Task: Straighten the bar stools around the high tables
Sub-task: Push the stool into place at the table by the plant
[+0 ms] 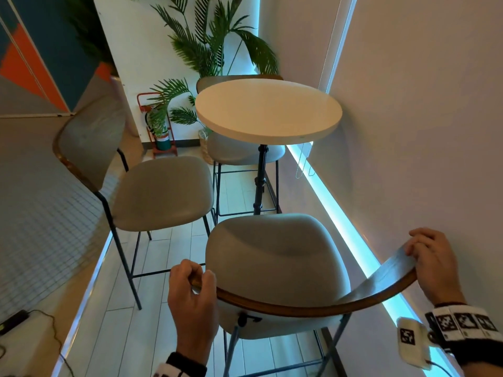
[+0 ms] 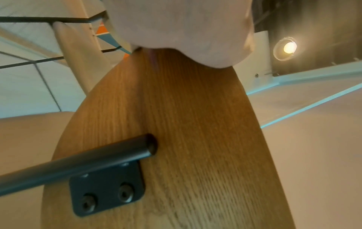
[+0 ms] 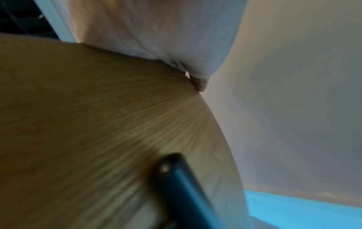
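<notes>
A bar stool with a grey padded seat point(image 1: 275, 257) and a curved wooden backrest point(image 1: 313, 308) stands directly below me, facing the round white high table point(image 1: 268, 110). My left hand point(image 1: 192, 281) grips the left end of the backrest, fingers curled over its top edge. My right hand point(image 1: 427, 257) grips the right end, close to the wall. The left wrist view shows the backrest's wooden back point(image 2: 186, 139) with a black bracket and frame tube point(image 2: 105, 186). In the right wrist view the blurred wood point(image 3: 98, 116) fills the frame under my palm. A second stool point(image 1: 160, 191) stands left of the table, a third point(image 1: 239, 151) behind it.
A white wall point(image 1: 422, 131) with a glowing blue strip point(image 1: 340, 221) along its base runs close on the right. Potted palms point(image 1: 206, 44) and a fire extinguisher in a red stand point(image 1: 160, 129) fill the far corner. Light floorboards point(image 1: 163, 295) lie on the left.
</notes>
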`<state>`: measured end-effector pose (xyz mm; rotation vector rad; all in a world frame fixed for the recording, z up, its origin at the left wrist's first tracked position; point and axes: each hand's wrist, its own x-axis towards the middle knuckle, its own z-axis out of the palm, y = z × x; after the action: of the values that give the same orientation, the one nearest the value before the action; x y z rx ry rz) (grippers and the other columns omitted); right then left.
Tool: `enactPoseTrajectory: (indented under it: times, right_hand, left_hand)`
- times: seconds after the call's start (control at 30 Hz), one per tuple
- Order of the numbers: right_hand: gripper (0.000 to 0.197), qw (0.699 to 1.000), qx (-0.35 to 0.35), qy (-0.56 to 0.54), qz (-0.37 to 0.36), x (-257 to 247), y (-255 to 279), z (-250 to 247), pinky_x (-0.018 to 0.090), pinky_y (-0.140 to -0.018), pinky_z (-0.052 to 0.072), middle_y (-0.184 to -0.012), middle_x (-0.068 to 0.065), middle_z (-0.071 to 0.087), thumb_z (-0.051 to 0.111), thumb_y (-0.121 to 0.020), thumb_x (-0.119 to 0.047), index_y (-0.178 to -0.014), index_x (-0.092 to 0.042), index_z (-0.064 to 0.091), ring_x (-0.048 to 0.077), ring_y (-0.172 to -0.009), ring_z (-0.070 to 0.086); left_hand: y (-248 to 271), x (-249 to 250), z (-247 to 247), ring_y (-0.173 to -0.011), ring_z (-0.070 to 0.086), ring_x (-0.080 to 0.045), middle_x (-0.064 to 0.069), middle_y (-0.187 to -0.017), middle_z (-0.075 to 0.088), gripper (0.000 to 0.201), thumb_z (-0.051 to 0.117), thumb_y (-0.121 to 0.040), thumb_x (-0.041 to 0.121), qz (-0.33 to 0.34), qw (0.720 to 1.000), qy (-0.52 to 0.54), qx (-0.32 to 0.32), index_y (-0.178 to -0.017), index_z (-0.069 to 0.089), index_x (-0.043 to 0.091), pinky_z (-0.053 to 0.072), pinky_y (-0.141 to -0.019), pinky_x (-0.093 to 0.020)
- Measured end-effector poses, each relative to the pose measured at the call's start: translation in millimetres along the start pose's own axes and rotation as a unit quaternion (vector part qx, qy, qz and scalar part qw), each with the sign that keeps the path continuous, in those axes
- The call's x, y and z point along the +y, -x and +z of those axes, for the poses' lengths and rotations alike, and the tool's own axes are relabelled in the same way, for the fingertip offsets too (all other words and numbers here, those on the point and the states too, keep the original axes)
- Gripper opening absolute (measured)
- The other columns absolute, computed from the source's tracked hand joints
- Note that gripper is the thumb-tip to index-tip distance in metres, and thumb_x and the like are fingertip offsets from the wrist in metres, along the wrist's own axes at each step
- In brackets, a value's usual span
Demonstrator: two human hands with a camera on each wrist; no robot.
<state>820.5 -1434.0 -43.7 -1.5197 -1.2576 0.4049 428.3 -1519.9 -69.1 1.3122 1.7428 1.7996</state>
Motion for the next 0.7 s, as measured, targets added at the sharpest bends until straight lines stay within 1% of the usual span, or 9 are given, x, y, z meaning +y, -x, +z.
enactPoseTrajectory:
  times: [0.07,0.17,0.23,0.3,0.37,0.43,0.5,0.57,0.7]
  right_hand:
    - [0.015,1.000,-0.013,0.017,-0.014,-0.2,-0.1,-2.4,0.003,-0.061,0.037,-0.095,0.001,0.055,0.041,-0.075,-0.014,-0.070,-0.010,0.054,-0.006,-0.080,0.050]
    - [0.017,0.998,-0.023,0.036,-0.036,1.1,-5.0,-6.7,0.014,-0.054,0.039,-0.080,0.000,0.057,0.044,-0.073,-0.009,-0.065,-0.017,0.056,0.011,-0.071,0.051]
    - [0.023,0.997,-0.023,0.043,-0.053,0.0,-8.2,-10.1,0.020,-0.053,0.037,-0.079,0.003,0.055,0.045,-0.072,-0.001,-0.064,-0.019,0.057,0.013,-0.066,0.050]
    - [0.025,0.998,-0.016,0.039,-0.055,-5.6,-6.3,-11.3,0.014,-0.054,0.036,-0.077,0.006,0.053,0.043,-0.073,0.000,-0.062,-0.018,0.056,0.006,-0.066,0.050]
    - [0.022,0.998,-0.010,0.040,-0.056,-12.2,-2.7,-11.2,0.005,-0.058,0.032,-0.077,0.012,0.053,0.040,-0.074,-0.006,-0.057,-0.009,0.053,-0.003,-0.068,0.048]
    - [0.029,0.997,-0.001,0.054,-0.057,-14.8,0.4,-11.1,0.000,-0.063,0.029,-0.085,0.023,0.054,0.038,-0.076,-0.008,-0.050,-0.008,0.051,0.009,-0.076,0.045]
    - [0.031,0.996,0.004,0.065,-0.058,-15.0,1.3,-10.6,-0.002,-0.065,0.027,-0.088,0.027,0.055,0.036,-0.077,-0.010,-0.055,0.004,0.053,0.022,-0.082,0.043]
    - [0.034,0.996,0.002,0.065,-0.056,-14.3,1.8,-9.4,-0.004,-0.063,0.026,-0.088,0.027,0.054,0.035,-0.079,-0.012,-0.059,0.008,0.054,0.025,-0.082,0.042]
    - [0.035,0.995,-0.006,0.074,-0.073,-6.6,-1.4,-9.4,0.000,-0.064,0.028,-0.079,0.027,0.053,0.034,-0.082,-0.011,-0.055,0.006,0.050,0.027,-0.079,0.043]
  left_hand:
    - [1.7,3.8,0.2,-0.068,0.045,-0.010,0.001,-0.067,0.044,0.019,0.042,-0.084,0.028,0.025,0.999,-0.021,-0.002,-0.067,0.044,0.020,0.035,-0.062,-0.009]
    - [4.3,5.6,1.1,-0.069,0.045,-0.014,0.004,-0.066,0.044,0.019,0.041,-0.084,0.027,0.035,0.999,-0.034,-0.004,-0.066,0.044,0.022,0.034,-0.061,-0.011]
    - [8.1,6.7,2.0,-0.068,0.045,-0.016,0.004,-0.066,0.044,0.020,0.042,-0.085,0.027,0.046,0.998,-0.045,-0.005,-0.066,0.044,0.021,0.033,-0.061,-0.012]
    - [12.0,9.3,3.0,-0.068,0.046,-0.018,0.005,-0.066,0.045,0.019,0.042,-0.085,0.028,0.053,0.997,-0.046,-0.009,-0.067,0.044,0.027,0.034,-0.061,-0.013]
    - [13.2,10.2,2.4,-0.068,0.045,-0.018,0.006,-0.065,0.045,0.019,0.042,-0.086,0.028,0.060,0.997,-0.048,-0.014,-0.067,0.044,0.028,0.034,-0.061,-0.012]
    - [11.0,8.5,0.8,-0.067,0.045,-0.017,0.005,-0.064,0.044,0.022,0.040,-0.086,0.025,0.071,0.996,-0.058,-0.023,-0.065,0.046,0.020,0.034,-0.059,-0.012]
    - [7.4,5.9,-0.7,-0.063,0.044,-0.015,0.005,-0.060,0.044,0.025,0.039,-0.086,0.022,0.076,0.995,-0.057,-0.037,-0.063,0.045,0.016,0.033,-0.057,-0.012]
    - [4.0,3.2,-1.6,-0.060,0.042,-0.015,0.008,-0.057,0.041,0.025,0.037,-0.085,0.020,0.070,0.995,-0.047,-0.043,-0.061,0.043,0.016,0.031,-0.054,-0.015]
    - [0.6,1.4,-1.8,-0.057,0.041,-0.016,0.002,-0.064,0.045,0.025,0.036,-0.085,0.018,0.062,0.997,-0.033,-0.043,-0.060,0.042,0.017,0.030,-0.051,-0.017]
